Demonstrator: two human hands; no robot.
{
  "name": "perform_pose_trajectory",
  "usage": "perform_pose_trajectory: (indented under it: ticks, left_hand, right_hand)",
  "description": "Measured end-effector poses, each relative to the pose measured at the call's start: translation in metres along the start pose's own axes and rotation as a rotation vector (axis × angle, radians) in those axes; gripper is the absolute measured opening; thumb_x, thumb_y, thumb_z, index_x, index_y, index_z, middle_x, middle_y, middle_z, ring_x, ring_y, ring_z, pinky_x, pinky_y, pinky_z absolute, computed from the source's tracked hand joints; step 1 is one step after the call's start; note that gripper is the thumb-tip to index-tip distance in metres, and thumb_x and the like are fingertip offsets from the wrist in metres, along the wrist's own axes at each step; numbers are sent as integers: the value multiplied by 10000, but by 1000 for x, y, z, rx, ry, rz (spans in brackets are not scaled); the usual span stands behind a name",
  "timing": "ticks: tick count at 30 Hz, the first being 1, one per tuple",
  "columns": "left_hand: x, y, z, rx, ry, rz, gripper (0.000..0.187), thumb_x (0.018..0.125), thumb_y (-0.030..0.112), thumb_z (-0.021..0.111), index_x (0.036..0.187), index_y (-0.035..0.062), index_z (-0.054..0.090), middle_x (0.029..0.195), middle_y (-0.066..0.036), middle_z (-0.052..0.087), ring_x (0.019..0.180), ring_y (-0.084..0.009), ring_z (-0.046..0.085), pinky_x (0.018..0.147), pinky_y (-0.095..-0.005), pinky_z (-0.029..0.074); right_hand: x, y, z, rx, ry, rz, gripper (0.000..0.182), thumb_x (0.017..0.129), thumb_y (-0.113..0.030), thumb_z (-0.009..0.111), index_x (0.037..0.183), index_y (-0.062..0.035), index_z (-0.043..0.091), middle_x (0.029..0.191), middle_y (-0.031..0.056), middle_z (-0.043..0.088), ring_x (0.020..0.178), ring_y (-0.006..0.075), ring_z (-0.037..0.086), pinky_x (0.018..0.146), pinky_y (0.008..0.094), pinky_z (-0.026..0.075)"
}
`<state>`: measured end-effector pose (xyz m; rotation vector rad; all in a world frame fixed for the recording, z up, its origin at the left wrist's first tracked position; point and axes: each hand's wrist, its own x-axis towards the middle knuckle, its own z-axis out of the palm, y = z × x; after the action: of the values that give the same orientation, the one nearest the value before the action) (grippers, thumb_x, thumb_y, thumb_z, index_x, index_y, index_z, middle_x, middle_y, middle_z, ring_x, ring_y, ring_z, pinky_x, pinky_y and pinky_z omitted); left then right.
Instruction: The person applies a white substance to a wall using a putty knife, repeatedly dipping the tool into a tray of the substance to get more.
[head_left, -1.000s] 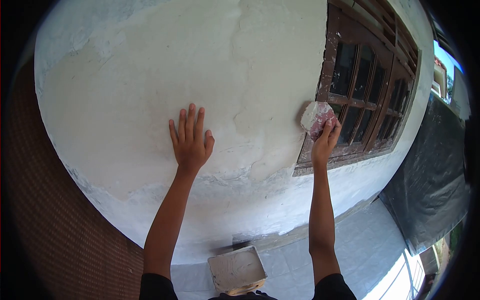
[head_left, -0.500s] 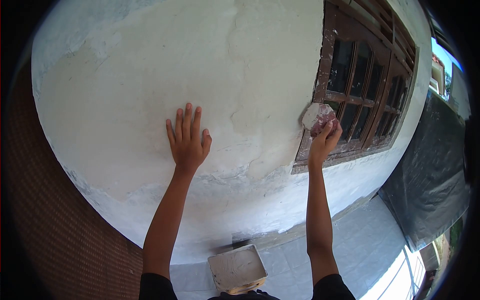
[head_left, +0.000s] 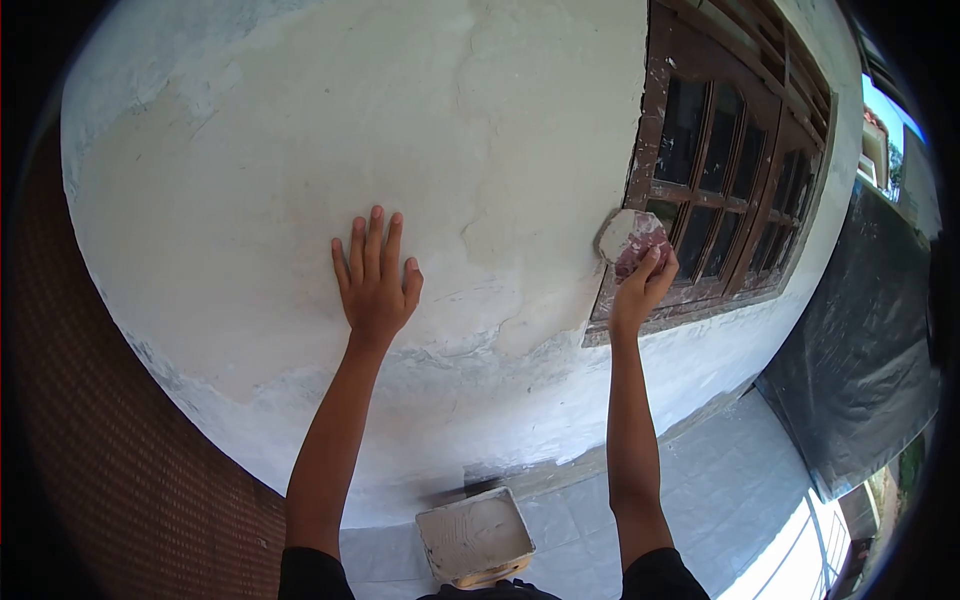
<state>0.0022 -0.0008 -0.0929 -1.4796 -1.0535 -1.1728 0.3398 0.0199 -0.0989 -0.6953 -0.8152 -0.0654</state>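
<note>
Reddish spreader [head_left: 640, 238], smeared with pale paste, is at the left edge of the brown window frame [head_left: 655, 100]; whether it touches the wall [head_left: 250, 200] is hard to tell from here. The right hand's [head_left: 645, 285] grip is clamped on its lower part. The left hand [head_left: 377, 285] rests palm-down against the wall, fingers apart. Below, between the forearms, is a paste-filled tray [head_left: 427, 548].

Between our left hand [head_left: 376, 290] and the pad [head_left: 628, 238] in our right hand [head_left: 644, 287], we had open wall [head_left: 520, 150] to pass across; the window frame [head_left: 652, 130] stood in the way rightward, a tray [head_left: 433, 550] below.
</note>
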Motion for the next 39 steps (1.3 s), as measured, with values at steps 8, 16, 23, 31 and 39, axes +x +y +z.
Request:
perform_pose_trajectory:
  ticks: [8,16,23,31,39]
  left_hand:
    - [0,2,0,19,1,-10,548,919,231,511,1444,97,431,1521,-114,378,1415,-312,320,1158,-568,180]
    - [-1,-1,2,0,10,2,552,918,238,513,1448,108,429,1520,-109,379,1413,-312,322,1160,-567,177]
    - [0,2,2,3,0,-16,562,916,241,520,1454,110,427,1521,-106,377,1417,-306,316,1162,-565,173]
    - [-20,-1,-6,-77,-57,-5,560,919,221,529,1461,125,425,1528,-106,371,1419,-302,316,1160,-567,179]
    - [-102,4,-33,-327,-254,-56,519,906,176,554,1410,85,468,1515,-123,379,1396,-317,354,1145,-576,220]
  right_hand:
    - [-20,-24,4,274,-295,132,313,1054,-242,456,1272,-19,433,1098,61,517,994,101,491,870,242,403]
    - [-37,-34,19,251,-359,159,231,1051,-249,443,1220,-91,440,877,19,548,560,45,462,437,231,390]
    - [-15,-17,-39,328,-372,248,250,1059,-247,406,1245,-80,403,919,99,587,564,175,594,429,303,487]
    - [-79,-44,-22,397,-705,401,290,1050,-108,375,1309,-83,246,1003,170,558,558,199,611,392,308,471]
    - [-158,-52,-61,205,-776,663,316,1022,-97,402,1303,-117,259,903,137,562,530,196,576,385,301,417]
